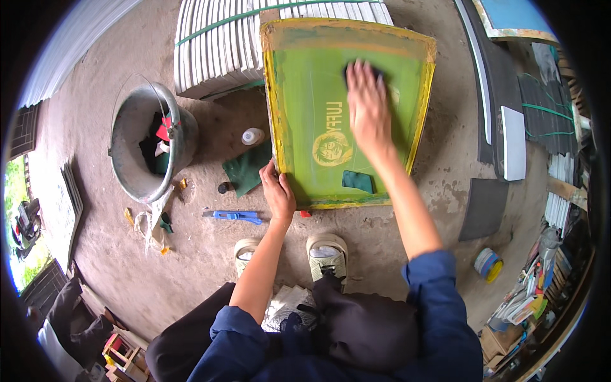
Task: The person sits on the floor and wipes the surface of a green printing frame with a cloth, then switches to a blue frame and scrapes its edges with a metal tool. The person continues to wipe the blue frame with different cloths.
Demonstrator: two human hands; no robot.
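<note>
Left hand [279, 194] curls around the near-left edge of a yellow-edged green screen [312, 105] extending forward and right, while the right hand [369, 111], fingers extended, presses a dark pad [349, 75] against its surface, where hard rubbing could shift the screen if the left grip is loose.

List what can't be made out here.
Head view throughout:
Black pad: blurred, mostly covered by the bare right hand; full shape unclear.
Bottom of the round grey bucket: hidden by the dark and red scraps inside.
Blue pale-framed rectangular panel: cut off by the dark fisheye rim.
Underside of the yellow-edged green rectangular screen: turned away from the camera.
</note>
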